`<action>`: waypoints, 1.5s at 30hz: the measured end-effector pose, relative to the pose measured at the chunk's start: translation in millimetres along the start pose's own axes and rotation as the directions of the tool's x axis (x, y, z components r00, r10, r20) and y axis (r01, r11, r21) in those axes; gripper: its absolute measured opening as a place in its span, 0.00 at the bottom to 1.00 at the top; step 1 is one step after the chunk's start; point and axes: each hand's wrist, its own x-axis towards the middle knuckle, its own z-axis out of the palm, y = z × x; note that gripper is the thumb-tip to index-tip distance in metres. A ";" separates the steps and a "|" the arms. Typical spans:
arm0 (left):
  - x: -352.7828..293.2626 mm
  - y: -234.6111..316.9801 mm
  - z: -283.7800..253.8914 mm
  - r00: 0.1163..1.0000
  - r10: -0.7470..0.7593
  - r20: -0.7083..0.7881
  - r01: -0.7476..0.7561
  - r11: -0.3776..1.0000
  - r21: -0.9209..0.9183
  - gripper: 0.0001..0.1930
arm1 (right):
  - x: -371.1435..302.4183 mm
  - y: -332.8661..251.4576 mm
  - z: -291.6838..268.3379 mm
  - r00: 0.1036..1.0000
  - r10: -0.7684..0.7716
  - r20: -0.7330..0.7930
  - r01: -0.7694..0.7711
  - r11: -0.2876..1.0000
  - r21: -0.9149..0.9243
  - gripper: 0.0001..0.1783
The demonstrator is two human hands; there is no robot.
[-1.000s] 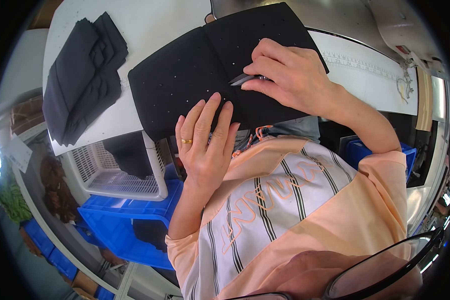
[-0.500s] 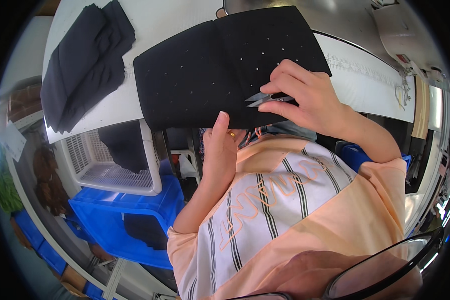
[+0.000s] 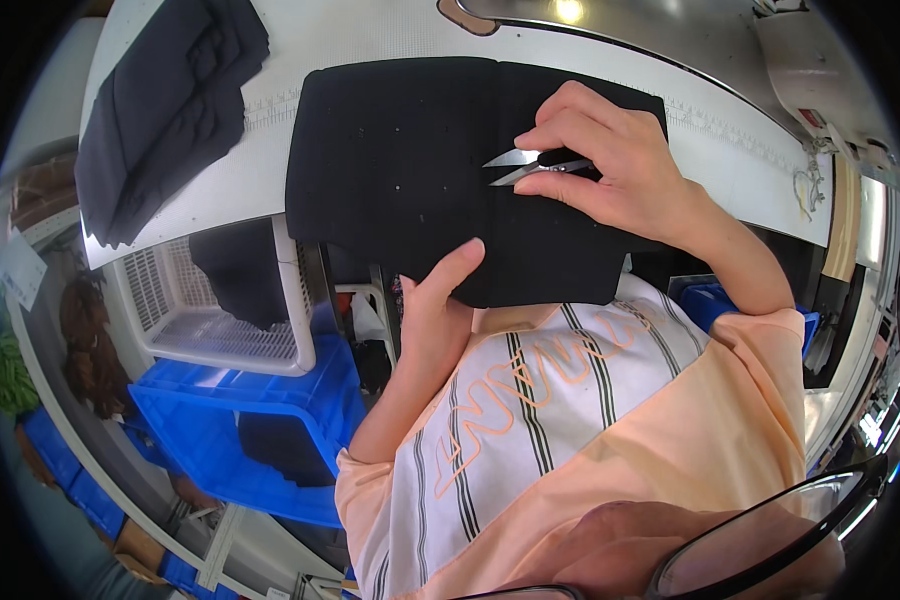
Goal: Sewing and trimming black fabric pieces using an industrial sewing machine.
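Note:
A piece of black fabric (image 3: 390, 130) with a few tiny pale specks lies over the table's front edge and hangs toward my lap. My left hand (image 3: 445, 295) holds its near edge, thumb on top and the fingers hidden beneath the cloth. In my right hand (image 3: 615, 150) is a pair of thread snips (image 3: 515, 168), pinched between thumb and fingers. Their two silver blades stand apart and point left, over the middle of the fabric. I cannot tell whether the blades touch it.
Folded dark fabric (image 3: 165, 125) lies at the table's left. Below it, a white plastic basket (image 3: 305, 300) holding dark cloth rests on a blue crate (image 3: 200, 440). A ruler strip (image 3: 740, 128) runs along the white table (image 3: 370, 30). Sewing machine parts (image 3: 800, 60) stand at the far right.
The fabric has slid toward me, its near edge now lower over my lap, and fewer specks show. My right hand with the snips has moved slightly up; my left thumb has shifted right.

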 end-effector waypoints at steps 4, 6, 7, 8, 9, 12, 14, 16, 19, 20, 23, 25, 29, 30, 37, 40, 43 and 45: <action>13.6 -8.6 9.2 1.000 -0.003 0.018 0.003 0.999 -0.040 0.21 | -4.0 2.4 -1.2 1.000 -0.016 0.010 0.016 1.000 -0.012 0.19; 15.5 -11.5 14.4 0.999 0.045 0.009 -0.045 0.999 -0.012 0.21 | -4.1 3.4 -4.0 1.000 -0.022 0.015 0.022 1.000 -0.018 0.19; 14.8 -12.1 16.3 0.997 0.080 0.011 -0.080 0.997 -0.002 0.21 | -4.0 3.4 -5.0 0.999 -0.034 0.029 0.035 0.999 -0.015 0.19; 13.8 -12.3 17.6 0.994 0.106 -0.014 -0.105 0.994 0.005 0.20 | -3.9 3.2 -5.8 0.999 -0.034 0.024 0.034 0.999 -0.015 0.19; 12.4 -12.1 18.3 0.993 0.116 0.014 -0.116 0.993 0.007 0.20 | -3.8 2.9 -6.2 0.998 -0.039 0.039 0.040 0.999 -0.016 0.19; 10.1 -11.0 18.0 0.995 0.096 -0.018 -0.097 0.993 -0.068 0.23 | -4.5 1.3 -5.6 0.997 -0.056 0.061 0.056 0.998 -0.005 0.19; 10.4 -10.4 17.0 0.996 0.088 0.002 -0.087 0.993 -0.081 0.22 | -4.8 0.8 -5.1 0.996 -0.069 0.063 0.069 0.998 0.004 0.19; 11.1 -10.0 16.4 0.996 0.091 0.016 -0.090 0.995 -0.038 0.22 | -4.5 0.7 -5.1 0.997 -0.048 0.058 0.047 0.999 0.025 0.18; 10.6 -8.6 16.4 0.995 0.096 0.035 -0.097 0.995 0.012 0.22 | -3.7 0.3 -5.2 0.997 -0.046 0.065 0.043 0.998 0.038 0.18; 10.2 -7.9 16.5 0.996 0.083 0.029 -0.084 0.996 0.023 0.22 | -3.4 0.0 -5.1 0.997 -0.040 0.063 0.038 0.999 0.037 0.18; 10.1 -6.2 17.4 0.992 0.111 0.065 -0.112 0.994 0.012 0.22 | -2.5 -1.5 -4.0 0.997 -0.051 0.053 0.048 0.997 0.058 0.17; 10.6 -5.0 17.8 0.995 0.086 0.053 -0.087 0.996 0.017 0.22 | -2.1 -2.6 -3.6 0.993 -0.111 0.038 0.112 0.993 -0.029 0.16; 11.0 -3.1 18.4 0.996 0.072 0.047 -0.075 0.996 0.051 0.22 | -0.9 -3.7 -4.6 0.990 -0.138 0.031 0.141 0.985 -0.097 0.12; 10.9 -3.1 18.7 0.995 0.068 0.071 -0.071 0.996 0.048 0.22 | -0.4 -3.7 -5.0 0.988 -0.154 0.031 0.157 0.983 -0.096 0.12; 12.4 -5.0 18.5 0.995 0.085 0.049 -0.087 0.996 0.037 0.20 | 3.9 -2.9 -6.1 0.984 -0.155 0.092 0.163 0.982 -0.097 0.13; 13.7 -4.5 15.5 0.995 0.085 0.061 -0.088 0.995 0.053 0.21 | 4.6 -2.9 -7.3 0.985 -0.130 0.109 0.139 0.988 -0.072 0.13; 14.2 -4.6 13.7 0.994 0.086 0.062 -0.090 0.993 0.071 0.21 | 4.7 -3.4 -7.9 0.986 -0.121 0.116 0.126 0.991 -0.036 0.13; 14.1 -5.1 13.9 0.994 0.088 0.061 -0.092 0.993 0.077 0.21 | 4.6 -3.8 -6.9 0.985 -0.124 0.121 0.131 0.990 -0.054 0.13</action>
